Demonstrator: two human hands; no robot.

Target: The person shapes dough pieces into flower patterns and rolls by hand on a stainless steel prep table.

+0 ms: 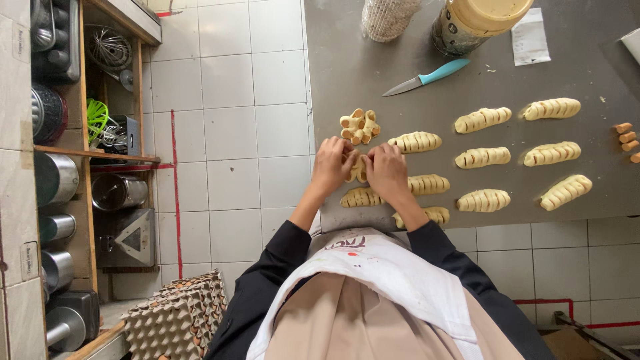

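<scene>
My left hand (331, 165) and my right hand (387, 171) meet at the near left of the steel table (347, 73), both pinching one piece of cut sausage dough (358, 170) between their fingers. Just beyond them lies a finished flower-shaped dough piece (360, 126). Several slit sausage rolls lie in rows to the right, such as one roll (415, 141) beside my right hand and another (362, 197) under my wrists.
A teal-handled knife (427, 77) lies at the back, near a large jar (470, 23) and a mesh-covered container (387, 17). Small sausage pieces (627, 140) sit at the right edge. Shelves with metal pots (57, 177) stand left; egg trays (177, 317) lie below.
</scene>
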